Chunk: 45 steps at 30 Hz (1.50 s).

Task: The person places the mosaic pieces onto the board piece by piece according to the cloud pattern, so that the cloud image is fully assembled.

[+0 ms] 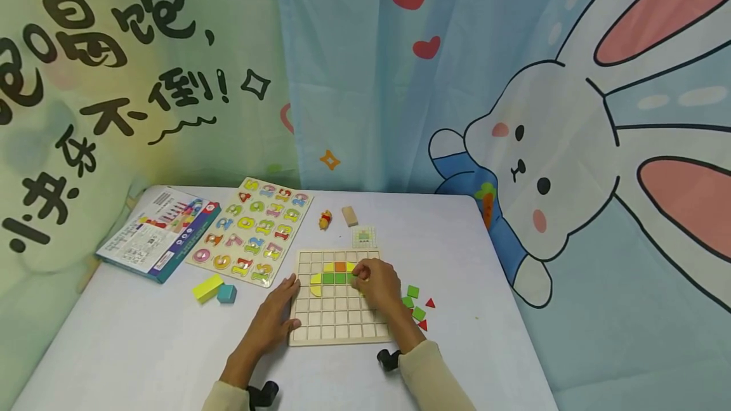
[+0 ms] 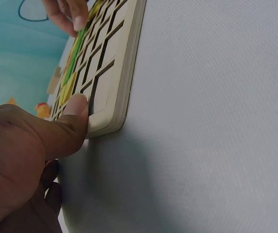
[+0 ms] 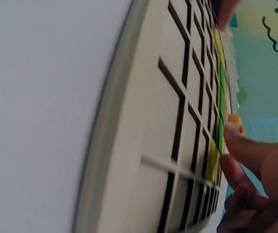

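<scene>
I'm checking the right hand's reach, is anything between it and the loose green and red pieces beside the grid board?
Nothing visible. The right hand rests on the grid board over the coloured tiles; the loose pieces lie just right of the board on bare table.

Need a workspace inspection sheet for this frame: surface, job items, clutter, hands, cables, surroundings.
Surface: white table, flat.
Job's things: wooden grid board with yellow, green and orange tiles in its upper rows; loose green and red tiles lie right of it.
Clutter: number puzzle, box, yellow block, teal block, wooden block, small figure, pattern card.
Hands: left hand rests flat at the board's left edge; right hand fingers on the tile row.
Cables: nothing seen.
Surroundings: cartoon rabbit curtain behind.
</scene>
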Tool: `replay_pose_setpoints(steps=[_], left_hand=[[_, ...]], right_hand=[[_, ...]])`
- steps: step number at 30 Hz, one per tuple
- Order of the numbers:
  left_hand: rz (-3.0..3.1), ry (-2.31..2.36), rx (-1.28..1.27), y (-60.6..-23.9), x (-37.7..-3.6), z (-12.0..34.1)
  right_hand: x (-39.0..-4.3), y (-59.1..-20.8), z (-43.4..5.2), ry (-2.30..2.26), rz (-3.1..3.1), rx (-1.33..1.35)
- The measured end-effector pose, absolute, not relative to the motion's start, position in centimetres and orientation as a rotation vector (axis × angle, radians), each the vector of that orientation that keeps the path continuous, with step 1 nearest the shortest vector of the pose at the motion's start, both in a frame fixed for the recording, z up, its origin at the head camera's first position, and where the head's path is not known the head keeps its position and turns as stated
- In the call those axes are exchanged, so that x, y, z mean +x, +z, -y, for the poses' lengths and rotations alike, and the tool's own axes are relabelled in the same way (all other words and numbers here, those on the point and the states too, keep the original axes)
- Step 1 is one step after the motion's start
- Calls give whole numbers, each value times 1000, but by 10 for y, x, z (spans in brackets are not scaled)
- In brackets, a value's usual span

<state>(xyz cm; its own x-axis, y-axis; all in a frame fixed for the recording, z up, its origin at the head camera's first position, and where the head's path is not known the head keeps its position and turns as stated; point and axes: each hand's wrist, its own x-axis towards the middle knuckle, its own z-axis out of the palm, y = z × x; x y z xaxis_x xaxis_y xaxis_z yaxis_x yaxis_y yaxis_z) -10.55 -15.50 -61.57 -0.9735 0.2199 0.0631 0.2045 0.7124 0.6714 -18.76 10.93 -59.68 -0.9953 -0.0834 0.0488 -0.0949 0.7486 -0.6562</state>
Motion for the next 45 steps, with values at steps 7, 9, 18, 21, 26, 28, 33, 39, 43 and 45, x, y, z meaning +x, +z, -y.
replay_pose_setpoints(steps=[7,9,18,21,26,28,33,39,43,45], left_hand=[[-2876,1136,362,-615,-105,154],[-2871,1141,359,-615,-106,154],[-2870,1143,352,-615,-107,155],[-2879,1138,361,-616,-107,156],[-2873,1133,362,-616,-107,156],[-2875,1129,366,-616,-107,155],[-2886,1120,370,-616,-106,155],[-2883,1119,373,-614,-106,156],[-2877,1125,368,-614,-106,156],[-2877,1123,366,-615,-106,156]], right_hand=[[-176,-586,-150,1186,2887,-45],[-173,-584,-167,1155,2895,-100],[-165,-592,-218,972,2978,-188],[-166,-595,-220,982,2985,-187],[-169,-597,-218,1009,2956,-193],[-169,-596,-214,1021,2935,-185],[-165,-592,-192,1082,2880,-134],[-164,-593,-153,1185,2842,-81],[-165,-596,-131,1233,2843,-8],[-166,-598,-122,1232,2850,29]])
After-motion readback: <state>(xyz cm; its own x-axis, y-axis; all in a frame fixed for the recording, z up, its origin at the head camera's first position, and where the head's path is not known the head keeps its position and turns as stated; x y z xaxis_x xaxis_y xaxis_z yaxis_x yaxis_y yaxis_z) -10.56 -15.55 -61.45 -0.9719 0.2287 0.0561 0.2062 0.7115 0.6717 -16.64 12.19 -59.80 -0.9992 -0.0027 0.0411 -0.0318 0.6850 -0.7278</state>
